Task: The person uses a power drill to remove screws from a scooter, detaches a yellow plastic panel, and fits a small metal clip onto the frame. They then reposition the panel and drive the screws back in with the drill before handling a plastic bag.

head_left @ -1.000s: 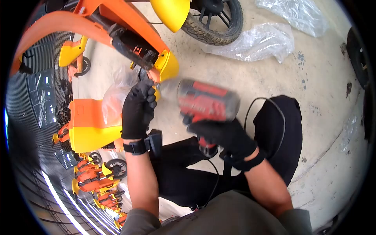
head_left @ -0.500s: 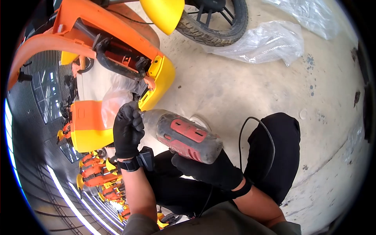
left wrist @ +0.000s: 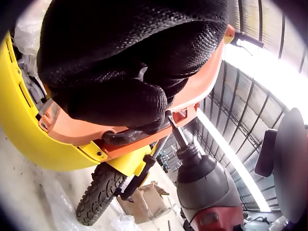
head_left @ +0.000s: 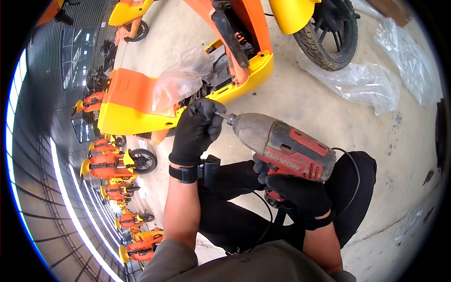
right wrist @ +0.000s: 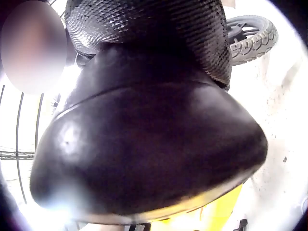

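My right grip (head_left: 300, 192) holds the power driver (head_left: 286, 145) right of frame centre, likely to aim its bit (head_left: 221, 114); left grip (head_left: 195, 134) curls at the tip, perhaps steadying; can't tell if pinching anything.

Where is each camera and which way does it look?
Head: worn there, facing forward and down at the power driver; left hand, right hand, arms, legs show.
Left wrist: worn there, facing the left hand and bit.
Right wrist: worn there, facing the right hand and a big dark shape.
Shared: head and left wrist show the power driver.
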The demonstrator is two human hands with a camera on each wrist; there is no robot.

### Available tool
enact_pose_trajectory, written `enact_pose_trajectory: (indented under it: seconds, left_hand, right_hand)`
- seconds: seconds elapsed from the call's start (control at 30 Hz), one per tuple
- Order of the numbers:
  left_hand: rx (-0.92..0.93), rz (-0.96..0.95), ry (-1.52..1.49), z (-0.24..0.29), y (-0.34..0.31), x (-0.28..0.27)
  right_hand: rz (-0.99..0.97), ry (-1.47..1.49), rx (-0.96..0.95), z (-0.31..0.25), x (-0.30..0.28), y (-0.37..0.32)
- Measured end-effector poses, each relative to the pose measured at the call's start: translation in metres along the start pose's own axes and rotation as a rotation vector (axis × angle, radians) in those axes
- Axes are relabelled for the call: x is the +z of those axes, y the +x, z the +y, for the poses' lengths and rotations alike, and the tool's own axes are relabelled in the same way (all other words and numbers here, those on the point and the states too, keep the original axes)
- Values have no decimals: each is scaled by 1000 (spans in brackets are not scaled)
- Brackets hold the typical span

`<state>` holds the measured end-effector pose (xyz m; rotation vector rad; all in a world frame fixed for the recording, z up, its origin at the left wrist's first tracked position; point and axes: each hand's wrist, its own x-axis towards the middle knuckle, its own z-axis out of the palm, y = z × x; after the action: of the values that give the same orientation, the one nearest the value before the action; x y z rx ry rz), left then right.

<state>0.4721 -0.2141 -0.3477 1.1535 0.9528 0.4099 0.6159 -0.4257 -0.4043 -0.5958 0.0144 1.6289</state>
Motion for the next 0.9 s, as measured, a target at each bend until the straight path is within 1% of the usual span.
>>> enact_pose_trajectory:
  seconds: [0.2,0.23,0.27,0.3,0.33,0.4,0.43,0.5,0.53,0.57,0.63,0.67,0.77,0.8,0.83,0.9]
  left_hand:
    - [14,-55,-6,-2,4,4]
    - [29,-21,87,-2,2,6]
    - [43,9,181,0,1,8]
    - [-10,43,153,5,-1,10]
    - [12,20,174,4,-1,8]
    - [60,-21,274,1,-3,1]
    - [86,-41,303,-1,-3,-4]
    - [74,-40,385,1,-6,-11]
    - [76,-26,461,4,-9,-9]
    - [62,14,504,5,-12,-9]
    - [-2,64,595,14,-19,-3]
    - [38,118,666,17,-23,4]
    - [125,82,647,25,-32,7]
    - [138,69,636,29,-36,10]
    - [163,76,731,33,-39,16]
    - [135,21,874,45,-41,18]
  right_hand:
    - [5,38,-34,3,-3,6]
    - [13,44,-38,3,-4,5]
    - [23,3,16,3,-5,4]
    - [35,-35,70,3,-6,2]
    - [50,-24,63,0,-6,0]
    - [-5,-203,24,-8,-4,-1]
    - [14,-185,16,-3,-8,-1]
    - [-44,-276,-238,9,-16,2]
    - [-41,-449,-387,6,-14,2]
    - [-26,-431,-388,9,-14,3]
    - [-119,-441,-379,16,-18,4]
    - [-110,-633,-573,13,-22,4]
    - [-45,-561,-642,19,-13,-5]
    - [-40,-452,-610,21,-12,-8]
    - [-41,-446,-612,20,-11,-10]
    - [-87,-448,-622,19,-10,-13]
